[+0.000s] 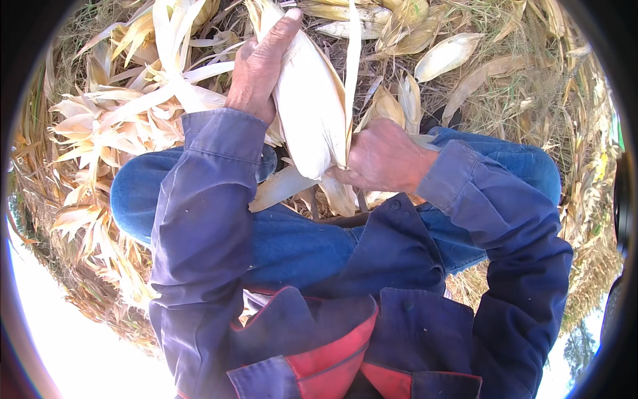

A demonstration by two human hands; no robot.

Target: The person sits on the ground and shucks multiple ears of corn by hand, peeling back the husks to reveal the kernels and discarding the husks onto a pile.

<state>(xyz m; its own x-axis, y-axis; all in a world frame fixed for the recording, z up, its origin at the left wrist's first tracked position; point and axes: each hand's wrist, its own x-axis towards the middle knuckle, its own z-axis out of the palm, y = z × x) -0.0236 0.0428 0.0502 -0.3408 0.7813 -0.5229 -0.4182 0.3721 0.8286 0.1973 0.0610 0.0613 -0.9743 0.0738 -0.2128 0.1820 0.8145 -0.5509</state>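
A maize ear in its pale dry husk [311,99] is held over my crossed legs, tilted with its upper end toward the top of the view. My left hand [259,67] is wrapped around the upper left side, thumb lying along the husk. At the lower end, my right hand [384,154] has its fingers curled against the ear's right side, where a long strip of husk [353,65] stands up. Exactly what those fingertips pinch is hidden. Loose husk leaves [284,187] hang below the ear, above my jeans.
A heap of stripped husks [124,117] lies on the left beside my knee. Several unopened maize ears [448,56] rest on the dry grass [503,107] ahead and to the right. My bent knees in blue jeans [523,164] flank the work.
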